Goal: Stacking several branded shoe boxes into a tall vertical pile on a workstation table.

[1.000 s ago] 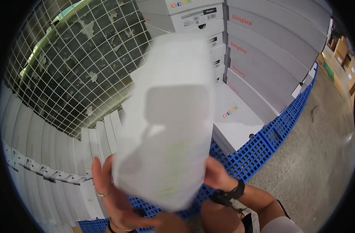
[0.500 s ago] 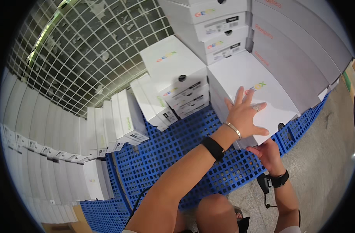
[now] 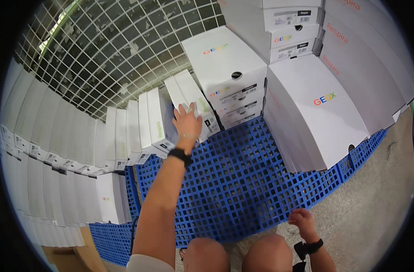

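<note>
Boxes (image 3: pixel 186 88) are standing on edge beside a flat stack (image 3: pixel 225 81), presumably steadying one another, at twelve o'clock from the left hand (image 3: pixel 187 122), which is showing open, fingers spread over their near end, contact uncertain. The right hand (image 3: pixel 304 223), at four o'clock, is hanging empty, loosely curled, near the blue pallet (image 3: pixel 229 181).

"What colour are the boxes (image 3: pixel 189 90) by the left hand (image 3: pixel 187 124)?"

"White, with green lettering; the large box (image 3: pixel 309 109) has a white top with multicoloured lettering; the stack beyond it (image 3: pixel 363 59) is grey, lettered in orange."

"And around them?"

"The pallet (image 3: pixel 225 181) is blue, patterned with square holes; the wire mesh (image 3: pixel 146 56) is pale and squared; the panel behind (image 3: pixel 100 56) is dark, blotched pale; both wristbands (image 3: pixel 180 157) are black."
</note>
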A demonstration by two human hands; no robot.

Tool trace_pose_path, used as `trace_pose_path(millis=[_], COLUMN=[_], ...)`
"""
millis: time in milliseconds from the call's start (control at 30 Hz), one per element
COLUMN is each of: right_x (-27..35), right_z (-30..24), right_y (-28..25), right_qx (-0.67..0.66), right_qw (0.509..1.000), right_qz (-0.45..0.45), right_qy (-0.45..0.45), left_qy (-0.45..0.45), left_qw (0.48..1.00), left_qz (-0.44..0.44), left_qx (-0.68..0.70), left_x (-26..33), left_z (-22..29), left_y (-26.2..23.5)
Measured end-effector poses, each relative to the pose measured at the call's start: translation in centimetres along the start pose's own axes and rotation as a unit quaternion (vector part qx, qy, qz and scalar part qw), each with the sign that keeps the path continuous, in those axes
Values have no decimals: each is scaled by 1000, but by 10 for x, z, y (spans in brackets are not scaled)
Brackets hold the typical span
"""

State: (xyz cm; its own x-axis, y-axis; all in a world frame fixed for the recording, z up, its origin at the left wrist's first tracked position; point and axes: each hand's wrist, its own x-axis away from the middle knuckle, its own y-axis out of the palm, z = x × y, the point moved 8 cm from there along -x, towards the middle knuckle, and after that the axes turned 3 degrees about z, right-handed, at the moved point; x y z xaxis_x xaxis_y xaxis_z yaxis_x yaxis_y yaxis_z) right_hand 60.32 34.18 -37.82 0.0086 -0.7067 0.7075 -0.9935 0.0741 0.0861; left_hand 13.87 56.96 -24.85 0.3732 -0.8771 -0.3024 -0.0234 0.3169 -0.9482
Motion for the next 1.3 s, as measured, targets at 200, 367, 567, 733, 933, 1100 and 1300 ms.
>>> trace_pose_path(millis=[200, 367, 567, 733, 933, 1100, 1300], right_x=[24, 32, 30, 14, -6, -31, -32], right_z=[43, 60, 66, 55, 33, 22, 12], right_y=[-16, -30, -22, -17, 49, 98, 180], right_qx=[62, 102, 140, 159, 235, 198, 174], right_qw=[998, 993, 990, 987, 966, 966, 946], right_qz=[1, 35, 5, -11, -102, -151, -273], right_qy=[30, 36, 6, -10, -35, -68, 2], left_qy=[-263, -284, -210, -7, 72, -174, -377], left_qw=[943, 934, 956, 983, 863, 798, 553], left_qz=[-203, -214, -205, -186, -238, -238, -330], left_qx=[2, 13, 20, -5, 441, 525, 665], left_x=[-15, -15, 15, 139, 252, 247, 346], left_z=[8, 8, -23, -23, -20, -86, -71], left_y=[34, 31, 18, -27, -70, 20, 114])
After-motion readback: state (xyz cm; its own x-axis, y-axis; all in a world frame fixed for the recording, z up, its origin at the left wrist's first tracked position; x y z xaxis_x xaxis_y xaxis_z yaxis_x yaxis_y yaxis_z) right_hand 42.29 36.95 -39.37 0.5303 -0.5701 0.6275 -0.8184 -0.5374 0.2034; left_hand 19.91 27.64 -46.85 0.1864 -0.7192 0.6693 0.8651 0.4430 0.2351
